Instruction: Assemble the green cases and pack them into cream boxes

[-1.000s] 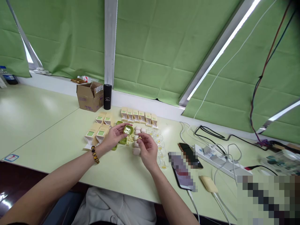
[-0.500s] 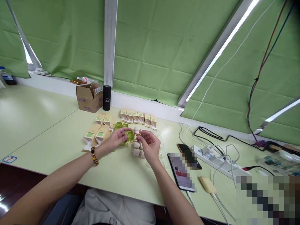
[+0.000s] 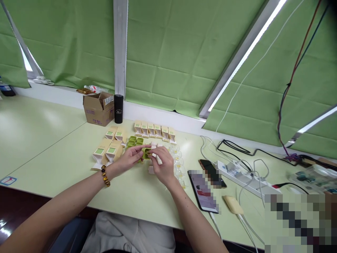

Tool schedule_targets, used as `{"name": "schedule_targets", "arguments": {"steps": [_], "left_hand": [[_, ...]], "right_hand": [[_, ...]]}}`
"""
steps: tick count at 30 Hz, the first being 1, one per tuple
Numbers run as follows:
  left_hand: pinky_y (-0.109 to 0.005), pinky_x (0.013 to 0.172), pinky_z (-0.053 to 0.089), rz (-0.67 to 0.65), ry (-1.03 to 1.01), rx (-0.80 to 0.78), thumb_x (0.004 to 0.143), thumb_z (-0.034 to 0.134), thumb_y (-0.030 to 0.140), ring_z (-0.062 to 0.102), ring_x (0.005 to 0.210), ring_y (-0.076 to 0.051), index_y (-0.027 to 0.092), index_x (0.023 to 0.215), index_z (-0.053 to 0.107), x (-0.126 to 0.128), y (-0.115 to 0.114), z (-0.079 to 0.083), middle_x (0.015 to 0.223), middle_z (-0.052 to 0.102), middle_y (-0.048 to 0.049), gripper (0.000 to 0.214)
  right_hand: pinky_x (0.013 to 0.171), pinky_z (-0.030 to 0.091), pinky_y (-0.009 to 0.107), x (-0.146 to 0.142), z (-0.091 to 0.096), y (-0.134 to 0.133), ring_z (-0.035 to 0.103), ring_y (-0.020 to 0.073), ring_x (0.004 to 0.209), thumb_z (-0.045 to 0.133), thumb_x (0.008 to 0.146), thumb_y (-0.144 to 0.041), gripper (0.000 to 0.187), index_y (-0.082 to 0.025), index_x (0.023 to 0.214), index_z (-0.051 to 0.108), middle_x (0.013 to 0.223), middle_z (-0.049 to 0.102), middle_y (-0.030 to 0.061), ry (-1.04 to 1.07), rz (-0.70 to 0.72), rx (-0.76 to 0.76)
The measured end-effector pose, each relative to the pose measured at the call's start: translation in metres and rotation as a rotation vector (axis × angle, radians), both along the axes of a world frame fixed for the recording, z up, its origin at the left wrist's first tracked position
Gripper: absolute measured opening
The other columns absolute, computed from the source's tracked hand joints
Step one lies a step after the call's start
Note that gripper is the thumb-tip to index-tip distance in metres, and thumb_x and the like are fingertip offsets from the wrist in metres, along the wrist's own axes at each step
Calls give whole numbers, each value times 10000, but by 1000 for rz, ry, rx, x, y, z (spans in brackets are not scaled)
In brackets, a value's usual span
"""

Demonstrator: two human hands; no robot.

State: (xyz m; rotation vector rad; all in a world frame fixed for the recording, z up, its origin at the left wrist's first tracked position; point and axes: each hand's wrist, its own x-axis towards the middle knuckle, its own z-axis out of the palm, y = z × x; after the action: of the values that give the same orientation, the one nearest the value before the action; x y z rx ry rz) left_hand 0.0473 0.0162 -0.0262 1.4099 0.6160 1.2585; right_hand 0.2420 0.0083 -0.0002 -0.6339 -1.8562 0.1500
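Observation:
My left hand (image 3: 131, 157), with a bead bracelet at the wrist, pinches a small green case (image 3: 145, 152) above the pale green table (image 3: 52, 154). My right hand (image 3: 162, 165) meets it from the right, fingers closed against the case's edge; whatever small piece they hold is hidden. More green cases (image 3: 134, 141) lie just behind the hands. Small pale pink pieces (image 3: 152, 168) lie under my right hand. Beige cartons with green labels (image 3: 107, 151) lie to the left, and a row of them (image 3: 154, 129) stands behind.
A cardboard box (image 3: 98, 109) and a black cylinder (image 3: 118, 109) stand near the sill. Clear little cups (image 3: 179, 163) sit right of my hands. Two phones (image 3: 207, 184), a power strip (image 3: 244, 175) with cables and a yellow pad (image 3: 233, 205) lie to the right.
My right hand has come left with a small yellowish piece and closed against the green case in my left hand. The view has shifted slightly.

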Motion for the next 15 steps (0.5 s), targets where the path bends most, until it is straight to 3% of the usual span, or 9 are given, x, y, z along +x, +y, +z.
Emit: {"name": "schedule_targets", "arguments": {"steps": [7,15], "left_hand": [[-285,851,511,-80,-18,-40,934,755,505,675,993,-187,238,1415,685,0,-1,3,1187,749,-110,555],[-269,785,487,-97,44,-26,963,723,490,657,916,-165,239,1454,651,-1,-2,3,1186,749,-104,556]], "right_hand": [[852,517,432,-2,-10,1,582,263,983,628,972,-193,152,-249,1013,764,955,635,79,-67,-174,16],[804,458,397,-4,-16,3,553,236,886,611,993,-201,139,-233,984,746,851,639,55,-46,-158,38]]}}
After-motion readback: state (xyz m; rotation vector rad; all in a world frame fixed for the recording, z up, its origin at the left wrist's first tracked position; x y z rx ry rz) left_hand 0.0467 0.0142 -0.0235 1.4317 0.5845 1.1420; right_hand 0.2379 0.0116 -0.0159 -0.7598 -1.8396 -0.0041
